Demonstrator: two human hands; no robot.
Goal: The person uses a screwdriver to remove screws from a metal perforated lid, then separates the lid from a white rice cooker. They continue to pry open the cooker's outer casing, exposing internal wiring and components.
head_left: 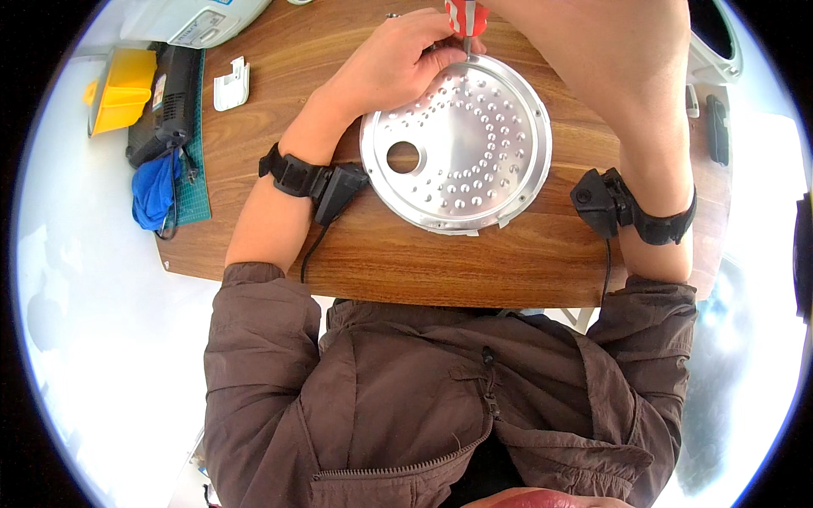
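A round silvery metal plate [445,161] with raised dimples and one large off-centre hole lies on the wooden table [339,262]. At its far rim my left hand [405,59] is closed, the thumb by the edge and other fingertips just beyond it. A screwdriver [467,17] with a red and white handle stands upright, its shaft meeting the rim beside my left fingertips. From the right my right hand [542,15] reaches to the screwdriver's handle; most of its fingers are cut off by the top of the head view. Whatever lies under the screwdriver's tip is hidden.
On the left, a green cutting mat [196,199] carries a black device [176,93], a yellow bin [125,89] and a blue cloth [153,196]. Near them lie a small white plastic part [231,85] and a white housing [203,21]. A dark case [716,129] sits at right.
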